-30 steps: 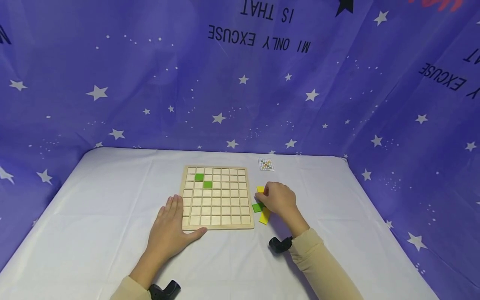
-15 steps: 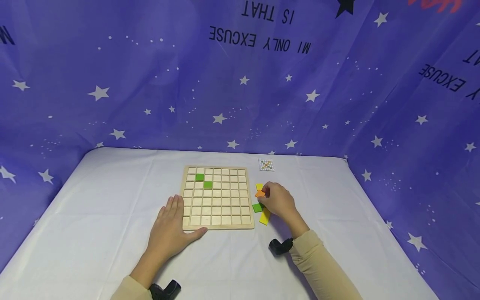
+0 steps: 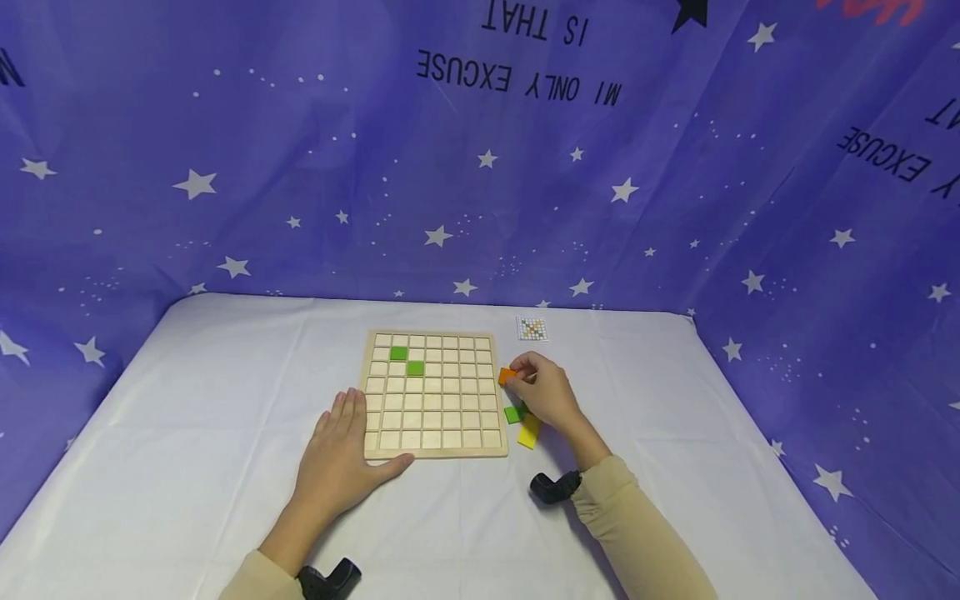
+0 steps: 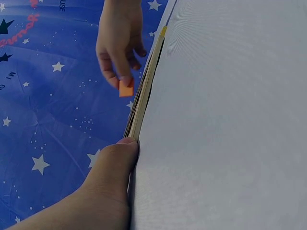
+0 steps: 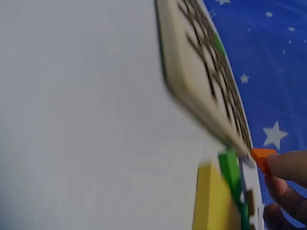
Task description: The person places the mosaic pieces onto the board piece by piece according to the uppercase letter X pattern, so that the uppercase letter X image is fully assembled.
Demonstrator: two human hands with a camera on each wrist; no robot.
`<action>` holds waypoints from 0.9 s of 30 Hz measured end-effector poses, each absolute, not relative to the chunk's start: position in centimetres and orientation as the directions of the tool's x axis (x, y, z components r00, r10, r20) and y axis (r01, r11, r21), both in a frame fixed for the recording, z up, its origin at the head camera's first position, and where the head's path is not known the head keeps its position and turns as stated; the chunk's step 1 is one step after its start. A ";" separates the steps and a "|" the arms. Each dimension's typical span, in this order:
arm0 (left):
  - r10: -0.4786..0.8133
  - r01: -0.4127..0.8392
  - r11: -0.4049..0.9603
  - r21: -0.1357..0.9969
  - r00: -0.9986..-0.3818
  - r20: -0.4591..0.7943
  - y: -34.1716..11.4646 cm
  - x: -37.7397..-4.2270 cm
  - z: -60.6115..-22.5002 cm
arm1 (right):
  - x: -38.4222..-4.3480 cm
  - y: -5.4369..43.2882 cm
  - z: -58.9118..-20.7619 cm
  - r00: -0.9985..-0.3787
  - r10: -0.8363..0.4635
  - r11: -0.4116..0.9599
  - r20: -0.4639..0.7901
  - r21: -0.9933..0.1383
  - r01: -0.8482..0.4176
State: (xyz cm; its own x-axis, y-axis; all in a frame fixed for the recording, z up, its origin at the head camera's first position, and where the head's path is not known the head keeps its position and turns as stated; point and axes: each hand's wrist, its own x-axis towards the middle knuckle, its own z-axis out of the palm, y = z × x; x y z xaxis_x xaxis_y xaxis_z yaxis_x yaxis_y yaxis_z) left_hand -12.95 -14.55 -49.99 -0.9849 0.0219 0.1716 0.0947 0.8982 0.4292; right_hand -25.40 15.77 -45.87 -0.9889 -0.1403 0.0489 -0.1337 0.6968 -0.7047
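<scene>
Left hand (image 3: 339, 461): lying flat on the white worktop (image 3: 187, 467), fingers straight and relaxed, grip holding nothing. Its thumb is pressing along the near edge of the wooden grid board (image 3: 433, 394), and its fingertips are touching the board's left edge.

Wooden grid board: lying flat, just right of the left hand. Two green tiles (image 3: 407, 360) are sitting in cells of its far left part, diagonal to one another, well apart from both hands.

Orange tile (image 3: 507, 376): a small square piece, no long axis to report. It is being pinched at one edge between thumb and fingertips, its free end pointing left towards the board's right edge, just off it and raised above the worktop, tilted slightly.

Right hand (image 3: 546, 390): grip narrow, closing on the orange tile, fingers curled, hovering just right of the board.

Loose tiles: one green tile (image 3: 513, 414) and a yellow tile (image 3: 528, 432) are lying on the worktop just beneath and near side of the right hand.

Pattern card (image 3: 532, 329): lying flat beyond the right hand, apart from it.
</scene>
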 end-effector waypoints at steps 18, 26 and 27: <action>0.021 0.083 0.901 0.426 -0.989 0.148 -14.4 -13.0 -50.2 | -24.7 7.3 -46.8 -0.940 -0.337 0.608 0.057 -0.749 -0.264; 0.019 0.080 0.905 0.418 -0.989 0.148 -14.5 -13.0 -50.0 | -24.5 6.2 -46.9 -0.936 -0.342 0.662 0.083 -0.686 -0.302; 0.018 0.079 0.906 0.416 -0.989 0.148 -14.5 -13.0 -50.0 | -24.5 6.1 -46.9 -0.935 -0.343 0.670 0.085 -0.676 -0.307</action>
State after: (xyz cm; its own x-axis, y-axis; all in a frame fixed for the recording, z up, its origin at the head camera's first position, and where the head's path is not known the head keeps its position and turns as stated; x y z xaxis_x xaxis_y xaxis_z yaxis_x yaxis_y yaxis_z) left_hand -12.96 -14.49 -50.05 -0.9888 0.0181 0.1480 0.0789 0.9058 0.4164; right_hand -24.53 6.12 -46.90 -0.9354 -0.3432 0.0848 -0.3071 0.6699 -0.6760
